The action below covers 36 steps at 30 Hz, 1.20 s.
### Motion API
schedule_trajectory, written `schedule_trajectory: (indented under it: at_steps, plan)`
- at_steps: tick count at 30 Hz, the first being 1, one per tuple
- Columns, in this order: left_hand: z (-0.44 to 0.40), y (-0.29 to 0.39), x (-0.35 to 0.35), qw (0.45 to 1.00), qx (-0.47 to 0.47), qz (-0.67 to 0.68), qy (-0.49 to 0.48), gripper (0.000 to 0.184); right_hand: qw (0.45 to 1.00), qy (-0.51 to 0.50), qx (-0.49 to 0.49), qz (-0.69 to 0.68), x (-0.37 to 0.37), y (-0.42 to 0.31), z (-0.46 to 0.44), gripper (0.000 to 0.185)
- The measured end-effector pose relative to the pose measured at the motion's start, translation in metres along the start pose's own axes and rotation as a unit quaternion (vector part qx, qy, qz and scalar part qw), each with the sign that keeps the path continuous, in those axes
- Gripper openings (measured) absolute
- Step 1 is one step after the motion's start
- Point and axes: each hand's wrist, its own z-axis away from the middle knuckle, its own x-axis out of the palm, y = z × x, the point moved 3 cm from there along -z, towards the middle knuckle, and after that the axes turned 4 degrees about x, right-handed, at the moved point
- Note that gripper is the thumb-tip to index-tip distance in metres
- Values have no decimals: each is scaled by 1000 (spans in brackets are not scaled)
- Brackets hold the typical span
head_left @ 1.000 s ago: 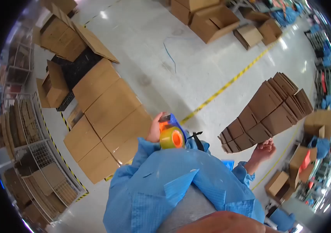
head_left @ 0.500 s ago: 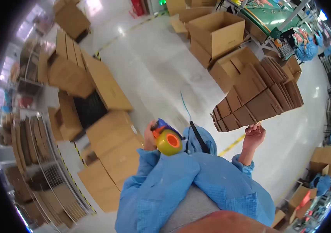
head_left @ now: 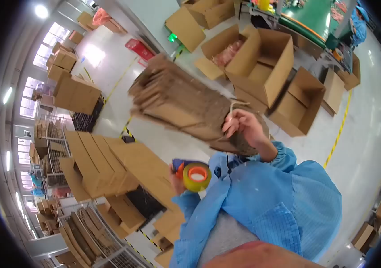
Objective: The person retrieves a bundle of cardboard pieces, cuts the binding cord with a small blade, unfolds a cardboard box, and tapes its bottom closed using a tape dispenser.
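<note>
My left hand [head_left: 176, 182] is closed around a tape dispenser [head_left: 197, 177] with a blue and orange frame and a roll of yellow tape, held close in front of my chest. My right hand [head_left: 245, 127] grips a bundle of cardboard dividers [head_left: 181, 100] near its right end. A pale strap or cord [head_left: 233, 106] shows at these fingers. The bundle hangs in the air across my front, slightly blurred, its far end pointing to the upper left. Fingers of my left hand are partly hidden by the dispenser.
Large open cartons [head_left: 262, 67] stand on the floor ahead, one with pinkish contents. Stacked cartons [head_left: 96, 165] are at my left beside a wire rack [head_left: 105, 232] of cardboard. A green-topped workbench [head_left: 306, 22] and a person in blue [head_left: 359, 27] are at the upper right.
My right hand has swung the bundle of cardboard dividers from my right side to across my front. The view has turned too. The tape dispenser stays in my left hand.
</note>
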Motion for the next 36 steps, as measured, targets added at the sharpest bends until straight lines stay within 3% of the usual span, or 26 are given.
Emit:
schedule_trajectory:
  at_steps: [3, 4, 8, 11, 14, 18, 20, 23, 25, 26, 29, 30, 31, 34, 36]
  plan:
    - [-97, 52, 11, 997, 37, 67, -4, 38, 999, -30, 14, -26, 11, -7, -144, 48]
    - [-144, 69, -11, 996, 58, 55, 49, 36, 999, -33, 16, -35, 11, -7, -192, 48]
    - [-260, 142, 6, 994, 99, 14, 34, 35, 994, -88, -21, -54, 15, -17, -340, 49]
    - [-369, 206, 59, 995, 81, -2, 64, 35, 991, -78, -69, -80, 10, -28, -460, 49]
    - [-513, 263, 128, 1000, 6, -19, -10, 37, 988, -36, -102, -114, -23, -34, -575, 49]
    - [-689, 314, 279, 992, -43, -115, -15, 45, 981, -46, -139, -129, -85, -51, -752, 47]
    - [-658, 312, 294, 989, -44, -135, -50, 45, 971, -63, -189, -128, -56, -58, -704, 47]
    - [-751, 320, 358, 980, -50, -192, -18, 46, 959, -45, -203, -192, -94, -63, -810, 45]
    - [-832, 319, 411, 961, -26, -245, -126, 45, 959, -39, -225, -167, -110, -78, -871, 44]
    - [-848, 319, 428, 968, -54, -238, -54, 41, 957, -45, -253, -134, -112, -79, -887, 49]
    - [-964, 325, 436, 965, -102, -228, -81, 41, 944, 60, -311, -97, -121, -96, -944, 47]
    - [-994, 325, 458, 964, -108, -226, -91, 41, 950, 53, -307, -36, -136, -102, -962, 65]
    - [-1019, 324, 481, 962, -119, -226, -98, 40, 947, 62, -313, -26, -146, -110, -979, 65]
    - [-1102, 310, 547, 952, -151, -230, -131, 39, 903, 212, -372, 28, -184, -126, -1023, 81]
    - [-1157, 298, 589, 942, -181, -239, -152, 38, 857, 332, -393, 28, -215, -139, -1046, 80]
